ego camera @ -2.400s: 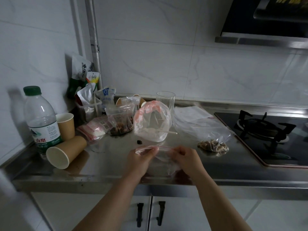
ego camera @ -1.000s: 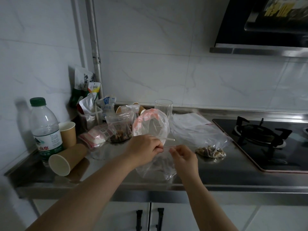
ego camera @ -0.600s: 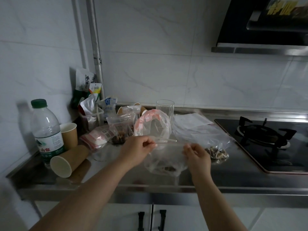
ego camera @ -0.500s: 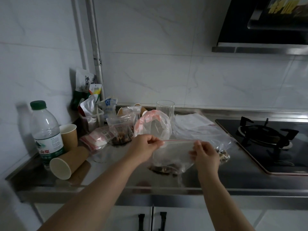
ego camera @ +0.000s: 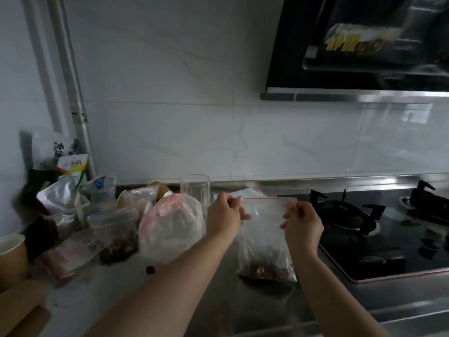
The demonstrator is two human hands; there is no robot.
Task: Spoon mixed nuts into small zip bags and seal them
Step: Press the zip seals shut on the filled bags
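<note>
Above the counter edge, left hand point(ego camera: 224, 215) and right hand point(ego camera: 301, 221) pinching zip bag point(ego camera: 263, 234) top corners

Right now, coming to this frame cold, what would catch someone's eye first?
Centre frame, the left hand and right hand pinch the top corners of a clear zip bag with a red strip, held upright over the steel counter, nuts pooled at its bottom. To the left sits a clutter of plastic bags and a drinking glass; to the right, a black gas hob.
</note>
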